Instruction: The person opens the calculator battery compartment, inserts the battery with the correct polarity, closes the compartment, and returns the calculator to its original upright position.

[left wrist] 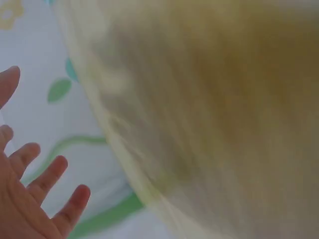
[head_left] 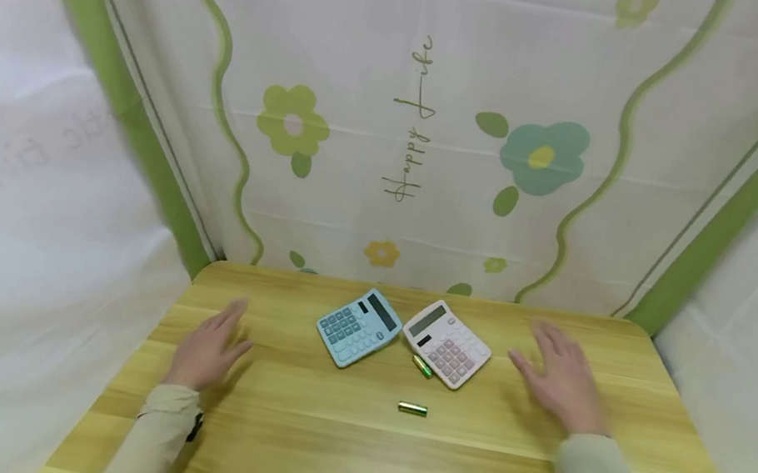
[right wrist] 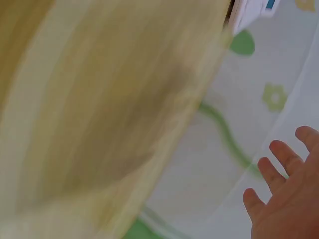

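A blue calculator [head_left: 358, 328] and a pinkish-white calculator [head_left: 447, 344] lie near the back of the wooden table, tilted opposite ways with their upper corners close together. One green-and-gold battery [head_left: 422, 366] sits against the lower edge of the pale calculator; another battery [head_left: 413, 408] lies nearer the front. Left of the blue calculator, my left hand [head_left: 207, 350] hovers over the table with fingers extended and holds nothing. My right hand [head_left: 563, 379], blurred, is to the right of the pale calculator, fingers spread and nothing held. Both wrist views show spread fingers, with the left palm [left wrist: 20, 209] bare.
The wooden table [head_left: 309, 461] ends at the back against a white curtain [head_left: 360, 39] printed with flowers and lettering. White cloth walls [head_left: 4, 247] with green bands stand at the left and right sides.
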Demonstrator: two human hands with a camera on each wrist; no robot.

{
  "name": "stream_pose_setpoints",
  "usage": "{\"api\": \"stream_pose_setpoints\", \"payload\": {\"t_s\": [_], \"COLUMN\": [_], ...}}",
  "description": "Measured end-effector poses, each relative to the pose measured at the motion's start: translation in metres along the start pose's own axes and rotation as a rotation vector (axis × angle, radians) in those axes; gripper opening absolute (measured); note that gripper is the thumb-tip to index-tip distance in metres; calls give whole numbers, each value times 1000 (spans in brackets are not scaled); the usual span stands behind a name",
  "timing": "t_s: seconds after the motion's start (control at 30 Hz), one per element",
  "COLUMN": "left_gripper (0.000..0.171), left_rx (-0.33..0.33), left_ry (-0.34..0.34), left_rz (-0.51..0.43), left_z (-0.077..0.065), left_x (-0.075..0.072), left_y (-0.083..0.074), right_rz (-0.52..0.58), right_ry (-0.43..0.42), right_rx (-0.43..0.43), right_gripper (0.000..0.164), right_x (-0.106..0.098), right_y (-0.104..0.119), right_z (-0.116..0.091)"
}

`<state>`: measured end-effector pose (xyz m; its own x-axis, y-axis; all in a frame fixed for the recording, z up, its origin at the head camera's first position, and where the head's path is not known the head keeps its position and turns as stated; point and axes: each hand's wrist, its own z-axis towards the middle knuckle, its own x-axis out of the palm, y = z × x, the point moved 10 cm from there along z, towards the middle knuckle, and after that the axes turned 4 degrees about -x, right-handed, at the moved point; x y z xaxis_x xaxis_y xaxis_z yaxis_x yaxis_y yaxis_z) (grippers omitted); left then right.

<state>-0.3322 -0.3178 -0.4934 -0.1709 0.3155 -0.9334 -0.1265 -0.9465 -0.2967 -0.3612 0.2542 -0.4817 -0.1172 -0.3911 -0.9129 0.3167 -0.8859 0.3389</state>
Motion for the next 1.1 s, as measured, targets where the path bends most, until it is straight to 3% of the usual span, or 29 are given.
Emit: {"api": "stream_pose_setpoints", "payload": {"t_s": [0.23, 0.43, 0.6, 0.77, 1.1], "left_gripper": [70, 64, 82, 110, 115], "left_rx": [-24, -16, -31, -54, 20], "left_ry": [184, 264, 342, 409, 421], "left_rz": [-187, -221, -301, -313, -304], "left_z": [49, 74, 77, 74, 71], "left_x": [45, 75, 86, 93, 88], "left_y": [-48, -88, -109, -113, -109], "right_rz": [30, 4, -69, -92, -74], "right_ry": [17, 72, 81, 91, 71], "right_rx": [-104, -170, -248, -261, -249], "right_gripper": [76, 63, 47, 38, 34], "right_x": [46, 85, 103, 110, 109], "right_y": [73, 126, 161, 177, 185], "right_z": [54, 91, 111, 122, 131]}}
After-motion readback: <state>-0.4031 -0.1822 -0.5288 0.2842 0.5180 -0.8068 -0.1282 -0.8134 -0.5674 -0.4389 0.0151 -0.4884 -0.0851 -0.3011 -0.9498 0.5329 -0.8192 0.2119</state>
